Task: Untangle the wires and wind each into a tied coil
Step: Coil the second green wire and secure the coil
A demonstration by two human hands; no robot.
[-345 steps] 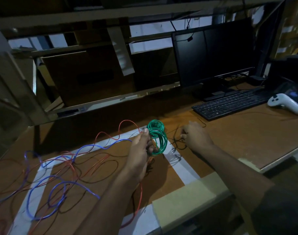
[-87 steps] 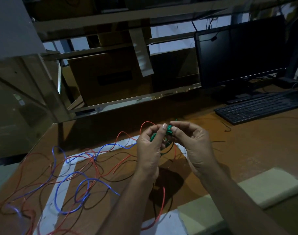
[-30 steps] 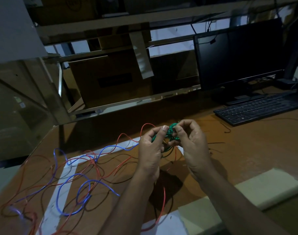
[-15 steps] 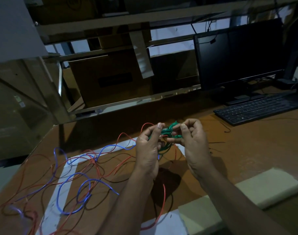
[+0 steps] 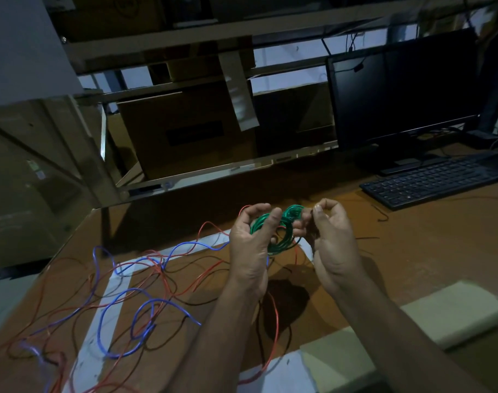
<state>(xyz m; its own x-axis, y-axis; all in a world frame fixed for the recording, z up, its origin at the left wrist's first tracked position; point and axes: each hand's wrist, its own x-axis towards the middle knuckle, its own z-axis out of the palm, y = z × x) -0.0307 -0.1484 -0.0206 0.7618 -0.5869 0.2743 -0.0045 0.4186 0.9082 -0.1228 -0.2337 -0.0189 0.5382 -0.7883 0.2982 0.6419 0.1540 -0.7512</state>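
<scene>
Centrally, above the desk point(image 5: 412, 251): green wire coil point(image 5: 282, 234), held between both hands. Left hand point(image 5: 249, 251): fingers and thumb curled round the coil's left side. Right hand point(image 5: 331, 236): fingertips pinched together at the coil's far right edge. Left, on the desk: loose tangle of blue wire point(image 5: 123, 313), red wire point(image 5: 208, 275) and dark strands.

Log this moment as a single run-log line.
left hand: grips green wire coil | right hand: pinches something by coil, unclear | blue wire, red wire: loose, tangled on desk

Dark monitor point(image 5: 403, 89), keyboard point(image 5: 432, 181), perhaps boxes point(image 5: 185, 129)
</scene>
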